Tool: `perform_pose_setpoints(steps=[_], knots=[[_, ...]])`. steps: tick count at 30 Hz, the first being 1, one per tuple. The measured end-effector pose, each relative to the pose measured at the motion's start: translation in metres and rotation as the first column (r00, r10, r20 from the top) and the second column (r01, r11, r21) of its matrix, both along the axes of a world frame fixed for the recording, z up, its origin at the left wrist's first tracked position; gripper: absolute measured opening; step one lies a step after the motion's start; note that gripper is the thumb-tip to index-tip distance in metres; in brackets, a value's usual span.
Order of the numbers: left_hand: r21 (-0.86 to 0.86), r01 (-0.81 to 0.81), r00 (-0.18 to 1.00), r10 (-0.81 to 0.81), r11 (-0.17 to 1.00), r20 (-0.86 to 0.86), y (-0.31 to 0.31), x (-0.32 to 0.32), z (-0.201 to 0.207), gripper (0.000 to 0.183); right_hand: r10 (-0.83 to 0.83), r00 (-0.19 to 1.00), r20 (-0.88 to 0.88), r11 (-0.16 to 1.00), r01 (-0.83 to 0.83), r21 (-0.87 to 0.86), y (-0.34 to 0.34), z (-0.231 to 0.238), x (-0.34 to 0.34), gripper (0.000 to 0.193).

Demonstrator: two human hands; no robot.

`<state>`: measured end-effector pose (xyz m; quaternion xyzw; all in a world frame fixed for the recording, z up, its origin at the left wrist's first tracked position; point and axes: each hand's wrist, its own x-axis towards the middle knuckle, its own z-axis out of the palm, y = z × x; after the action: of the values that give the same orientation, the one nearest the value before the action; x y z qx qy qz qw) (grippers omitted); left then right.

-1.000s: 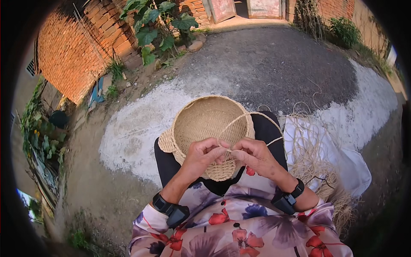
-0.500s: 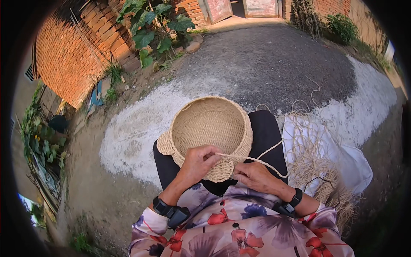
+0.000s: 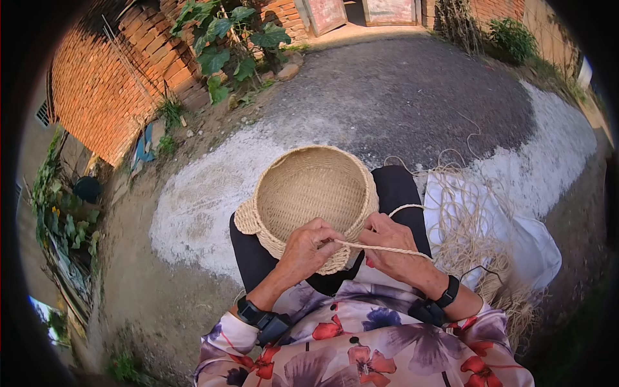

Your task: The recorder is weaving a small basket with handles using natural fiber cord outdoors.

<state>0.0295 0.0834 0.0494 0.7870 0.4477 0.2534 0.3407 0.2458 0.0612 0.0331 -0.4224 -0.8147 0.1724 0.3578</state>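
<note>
A round, tan woven basket (image 3: 313, 184) rests tilted on my lap, its opening toward me. One small rounded woven flap (image 3: 246, 217) juts from its left side; another flap (image 3: 336, 261) is at the near rim, partly covered by my hands. My left hand (image 3: 308, 248) is closed at the near rim, thumb and fingers pinching a pale twisted cord (image 3: 393, 249). Right beside it, my right hand (image 3: 392, 248) is closed with curled fingers on the cord, its fingertips partly hidden. The cord crosses over this hand toward the right, and a loop rises behind it.
A loose tangle of cord (image 3: 467, 226) lies on a white sack (image 3: 532, 248) to my right. Dark paving (image 3: 412, 90) and a whitish ground patch (image 3: 200, 193) lie ahead. Leafy plants (image 3: 219, 51) and a brick wall (image 3: 103, 90) stand at the far left.
My right hand has come up from below the near flap to beside the rim. My left hand has shifted slightly right and down, and the cord now crosses over my right hand.
</note>
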Motion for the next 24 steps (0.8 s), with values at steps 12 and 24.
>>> perform_pose_setpoints(steps=[12, 24], knots=[[0.116, -0.060, 0.981, 0.080, 0.991, -0.177, 0.006, 0.015, 0.001, 0.017, -0.022, 0.998, 0.059, 0.958, 0.005, 0.288, 0.024, -0.005, -0.014, 0.009], [-0.156, -0.105, 0.988, 0.085, 0.982, -0.125, 0.016, 0.016, -0.013, 0.014, 0.005, 1.000, -0.003, 1.000, -0.005, -0.005, 0.004, -0.025, -0.004, 0.022]])
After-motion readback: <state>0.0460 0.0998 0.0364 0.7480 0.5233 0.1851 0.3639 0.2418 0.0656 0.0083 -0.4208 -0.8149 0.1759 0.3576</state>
